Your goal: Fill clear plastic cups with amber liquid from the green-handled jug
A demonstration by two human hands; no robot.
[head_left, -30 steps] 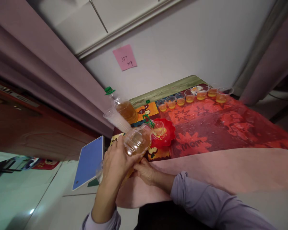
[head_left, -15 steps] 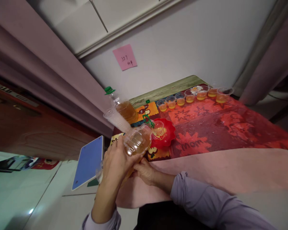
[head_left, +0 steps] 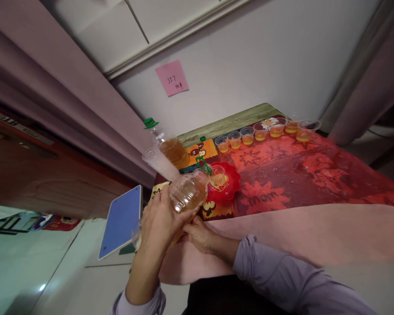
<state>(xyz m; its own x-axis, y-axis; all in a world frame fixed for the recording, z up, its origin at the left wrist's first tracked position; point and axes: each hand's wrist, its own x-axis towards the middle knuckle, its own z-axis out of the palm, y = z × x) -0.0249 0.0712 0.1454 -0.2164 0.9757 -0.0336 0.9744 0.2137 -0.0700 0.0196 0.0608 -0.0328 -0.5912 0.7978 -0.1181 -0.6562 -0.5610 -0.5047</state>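
Both hands grip a clear plastic bottle [head_left: 188, 192] of amber liquid, tilted with its neck toward a small clear cup [head_left: 217, 175]. My left hand [head_left: 159, 221] wraps over the bottle's near side. From below, my right hand [head_left: 198, 234] closes around its lower part; some of its fingers are hidden by the bottle. The cup stands in a red scalloped dish [head_left: 233, 188] and has some yellowish liquid in it. A green handle ring [head_left: 202, 165] hangs at the bottle's neck.
Behind stand a second bottle with a green cap [head_left: 172, 151] and a nested stack of clear cups [head_left: 159, 162]. Several cups with amber liquid [head_left: 261, 132] line the table's far edge. A green cap [head_left: 202, 138] lies near them. A blue stool [head_left: 121, 221] is left of the table.
Almost nothing differs. Both hands keep the tilted bottle at the cup, and the whole view has shifted very slightly.
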